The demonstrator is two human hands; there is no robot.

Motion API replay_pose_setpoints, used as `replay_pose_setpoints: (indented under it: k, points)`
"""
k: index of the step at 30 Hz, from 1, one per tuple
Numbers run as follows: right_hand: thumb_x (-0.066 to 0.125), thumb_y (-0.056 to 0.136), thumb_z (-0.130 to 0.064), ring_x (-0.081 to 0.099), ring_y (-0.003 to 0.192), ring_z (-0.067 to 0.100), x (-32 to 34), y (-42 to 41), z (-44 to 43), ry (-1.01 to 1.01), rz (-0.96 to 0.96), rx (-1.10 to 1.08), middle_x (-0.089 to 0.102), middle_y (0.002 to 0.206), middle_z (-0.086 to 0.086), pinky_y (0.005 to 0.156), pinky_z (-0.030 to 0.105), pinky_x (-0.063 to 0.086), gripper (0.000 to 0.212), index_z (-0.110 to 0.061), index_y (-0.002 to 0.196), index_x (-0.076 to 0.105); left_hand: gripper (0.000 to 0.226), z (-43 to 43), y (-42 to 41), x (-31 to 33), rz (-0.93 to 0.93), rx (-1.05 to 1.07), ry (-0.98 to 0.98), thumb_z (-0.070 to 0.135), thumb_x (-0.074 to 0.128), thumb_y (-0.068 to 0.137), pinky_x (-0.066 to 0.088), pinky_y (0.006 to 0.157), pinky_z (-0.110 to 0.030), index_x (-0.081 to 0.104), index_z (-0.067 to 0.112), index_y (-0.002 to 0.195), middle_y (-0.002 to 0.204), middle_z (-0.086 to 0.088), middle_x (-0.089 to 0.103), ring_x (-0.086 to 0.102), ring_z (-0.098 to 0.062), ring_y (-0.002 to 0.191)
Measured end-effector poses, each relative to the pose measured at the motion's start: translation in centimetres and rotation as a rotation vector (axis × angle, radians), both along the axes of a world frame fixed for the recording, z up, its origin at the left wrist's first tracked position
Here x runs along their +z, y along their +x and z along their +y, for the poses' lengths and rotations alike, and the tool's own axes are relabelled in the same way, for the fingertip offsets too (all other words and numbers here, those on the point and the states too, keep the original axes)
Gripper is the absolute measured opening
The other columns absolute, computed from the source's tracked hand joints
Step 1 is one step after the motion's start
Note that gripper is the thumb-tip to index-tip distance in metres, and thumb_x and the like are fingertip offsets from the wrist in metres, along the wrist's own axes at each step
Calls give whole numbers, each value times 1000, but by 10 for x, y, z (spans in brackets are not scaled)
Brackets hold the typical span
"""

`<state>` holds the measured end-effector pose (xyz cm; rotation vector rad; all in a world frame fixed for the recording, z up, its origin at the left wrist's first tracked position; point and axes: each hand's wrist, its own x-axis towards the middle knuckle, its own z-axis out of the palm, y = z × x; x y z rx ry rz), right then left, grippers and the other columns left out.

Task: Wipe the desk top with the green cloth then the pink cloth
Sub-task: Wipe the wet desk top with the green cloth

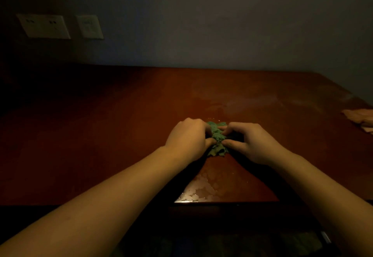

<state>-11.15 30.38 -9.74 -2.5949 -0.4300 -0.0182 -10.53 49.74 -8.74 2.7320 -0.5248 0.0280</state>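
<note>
A crumpled green cloth (217, 138) lies bunched on the reddish-brown desk top (121, 125), a little right of centre. My left hand (186, 137) grips the cloth from its left side with curled fingers and thumb. From the other side my right hand (250, 140) pinches it, fingers bent onto the fabric. Most of the cloth is hidden between the two hands. A pink cloth (359, 118) lies on the desk at the far right edge, partly cut off by the frame.
Wet streaks shine on the desk beyond the hands and near the front edge (193, 197). A grey wall rises behind the desk, with two wall sockets (60, 26) at upper left. The room is dim, and the desk's left part is in deep shadow.
</note>
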Motion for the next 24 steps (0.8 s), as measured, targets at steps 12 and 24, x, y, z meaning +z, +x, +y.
replay_pose_setpoints:
  k: [12,24]
  points:
    - [71,87,-32,57,118,13,5,21,9,-5,13,-36,63,127,-6,90,26,44,13,-28,92,60,23,5,27,-2,17,-10,-37,40,66,92,55,82,-36,74,24,107,106,2,72,65,-17,91]
    - [73,85,-33,62,107,11,4,35,10,-10,12,-70,68,115,-6,84,29,48,14,-31,88,60,21,4,38,-2,-7,24,-45,40,67,91,54,82,-37,73,23,103,103,1,72,65,-21,93]
